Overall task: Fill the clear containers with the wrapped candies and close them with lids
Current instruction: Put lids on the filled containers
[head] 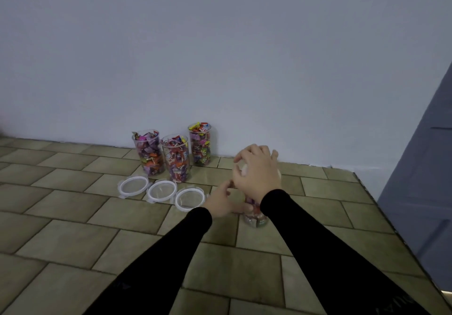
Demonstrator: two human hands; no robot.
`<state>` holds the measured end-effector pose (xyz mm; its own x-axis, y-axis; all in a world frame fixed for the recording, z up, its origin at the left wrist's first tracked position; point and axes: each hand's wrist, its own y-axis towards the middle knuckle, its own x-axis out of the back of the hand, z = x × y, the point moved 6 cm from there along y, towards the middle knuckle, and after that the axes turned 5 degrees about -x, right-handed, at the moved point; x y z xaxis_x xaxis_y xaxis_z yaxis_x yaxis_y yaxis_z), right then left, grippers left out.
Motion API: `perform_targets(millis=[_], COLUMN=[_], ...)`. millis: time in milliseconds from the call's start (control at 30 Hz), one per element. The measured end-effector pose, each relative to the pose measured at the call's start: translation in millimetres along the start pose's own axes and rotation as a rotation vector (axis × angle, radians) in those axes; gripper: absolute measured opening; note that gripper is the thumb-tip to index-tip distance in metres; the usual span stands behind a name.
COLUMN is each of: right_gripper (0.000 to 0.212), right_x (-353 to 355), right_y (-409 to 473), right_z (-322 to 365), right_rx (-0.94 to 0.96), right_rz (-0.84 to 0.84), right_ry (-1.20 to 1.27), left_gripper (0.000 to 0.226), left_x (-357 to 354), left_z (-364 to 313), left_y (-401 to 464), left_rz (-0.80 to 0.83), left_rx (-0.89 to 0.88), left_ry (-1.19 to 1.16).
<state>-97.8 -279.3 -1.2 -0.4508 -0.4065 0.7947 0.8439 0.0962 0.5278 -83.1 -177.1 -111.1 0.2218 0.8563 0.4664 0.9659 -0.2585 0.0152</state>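
Pressing a lid [242, 168] under our curled right hand [259, 172], our left hand [220, 202] grips the candy-filled container [255, 218].

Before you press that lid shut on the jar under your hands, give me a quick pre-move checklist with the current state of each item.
1. Jar in hand upright on the floor: ok, its base sits flat on a tile.
2. Left hand steadying the jar's side: ok, its fingers are curled against it.
3. Right hand over the jar's top: ok, but the hand hides any lid under it.
4. Lid seated square on the rim: cannot tell, hidden.
5. Spare lids within reach: ok, three lie in a row on the floor.
6. Other jars filled: ok, three stand by the wall, full and uncovered.
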Motion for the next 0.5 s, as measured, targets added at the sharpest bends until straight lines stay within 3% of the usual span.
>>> perform_targets(millis=[100,200,367,500], right_gripper=[0.020,0.026,0.039,0.066], right_x=[-14,-46,-106,-149], right_y=[15,26,43,69], right_z=[32,57,77,91], right_rx=[0.057,0.064,-0.131,-0.279], right_rz=[0.006,0.138,0.419,0.482], right_ry=[0.112,0.234,0.454,0.536], left_gripper=[0.041,0.024,0.037,0.040], left_x=[43,89,127,135], left_z=[22,49,77,93], left_y=[-9,-17,-27,-20], left_rz=[-0.089,-0.145,-0.015,0.062], left_rx=[0.047,0.107,0.101,-0.040], left_ry=[0.169,0.316,0.691,0.821])
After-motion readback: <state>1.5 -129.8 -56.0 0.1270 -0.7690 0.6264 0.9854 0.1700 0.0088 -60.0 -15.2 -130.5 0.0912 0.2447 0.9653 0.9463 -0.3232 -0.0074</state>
